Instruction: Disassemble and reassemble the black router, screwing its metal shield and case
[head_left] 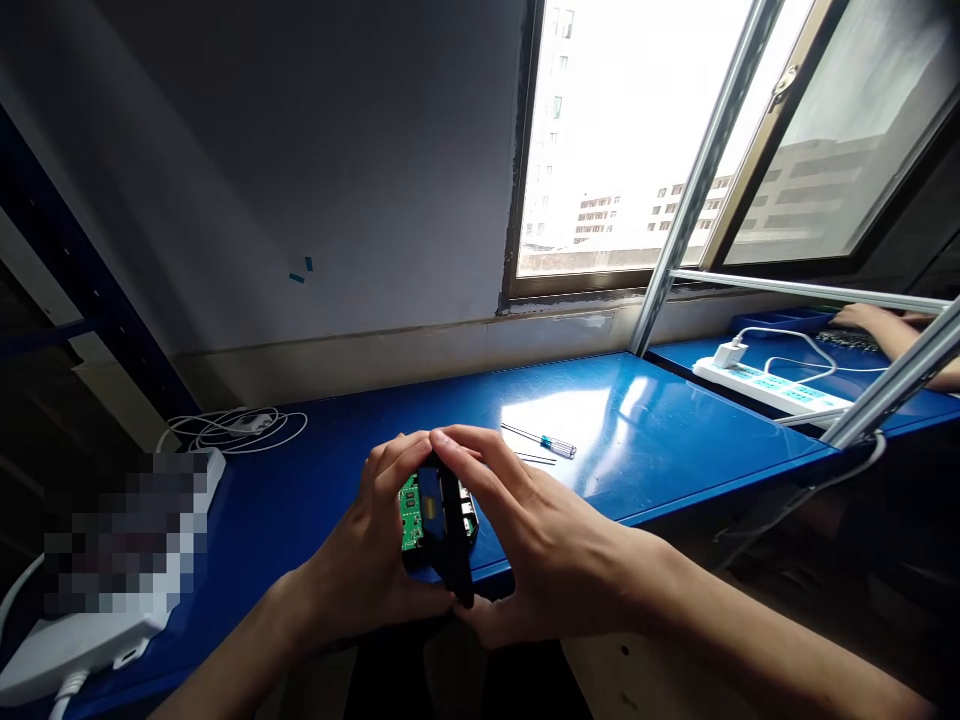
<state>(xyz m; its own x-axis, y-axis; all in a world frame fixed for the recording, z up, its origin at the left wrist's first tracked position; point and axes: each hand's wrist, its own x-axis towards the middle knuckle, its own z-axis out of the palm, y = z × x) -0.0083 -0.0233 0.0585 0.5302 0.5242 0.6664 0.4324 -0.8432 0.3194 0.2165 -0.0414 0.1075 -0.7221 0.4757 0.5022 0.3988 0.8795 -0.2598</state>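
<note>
Between my two hands, just above the near edge of the blue table [360, 425], is an opened black electronic device [456, 570]. Its green circuit board [411, 515] shows on the left, and light-coloured ports or connectors [466, 508] show on the right. My left hand [367, 540] grips the left side, fingertips on top and thumb below. My right hand [536, 530] is closed on the other side in the same way, and the fingertips of both hands meet at the top. A screwdriver with a clear and blue handle [559, 447] lies beyond my right hand, beside a thin dark rod [536, 459].
On the left stands a white power strip [97, 630], partly blurred out, with a coiled white cable [217, 432] behind it. Metal shelf posts [694, 180] rise at the right. Past them are another white power strip [772, 387], a blue tray [784, 321] and another person's hand [862, 318].
</note>
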